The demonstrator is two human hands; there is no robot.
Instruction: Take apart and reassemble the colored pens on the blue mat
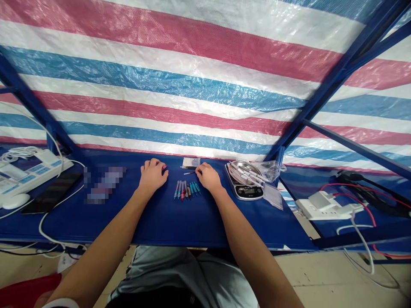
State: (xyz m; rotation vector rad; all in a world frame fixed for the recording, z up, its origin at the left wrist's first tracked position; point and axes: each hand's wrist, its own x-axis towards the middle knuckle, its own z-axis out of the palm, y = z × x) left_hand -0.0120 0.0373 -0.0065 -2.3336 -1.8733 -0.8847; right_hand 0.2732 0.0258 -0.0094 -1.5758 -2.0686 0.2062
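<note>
The left hand [153,176] lies curled on the blue table [154,226], its fingers [159,167] folded closed over a small red and dark piece [165,168] that pokes out past the fingertips, too small to tell what it is. The right hand [208,177] has its fingertips pinched together on a thin pale stick [189,173], which runs out from those fingers toward the left hand. Just below and between the two hands, a row of slim tubes with coloured ends [186,191] lies side by side on the table. Just past the fingers of both hands sits a small packet [191,162]. To the right of the right hand's fingers stands a kitchen scale [244,190] with a metal dish [244,167] holding white pieces, a clear plastic bag [272,171] behind it and a small clear bag [272,196] beside it. Well left of the left hand's fingers are a phone [51,192] and a white power strip [28,171], and a striped tarp [160,85] hangs past the table
</note>
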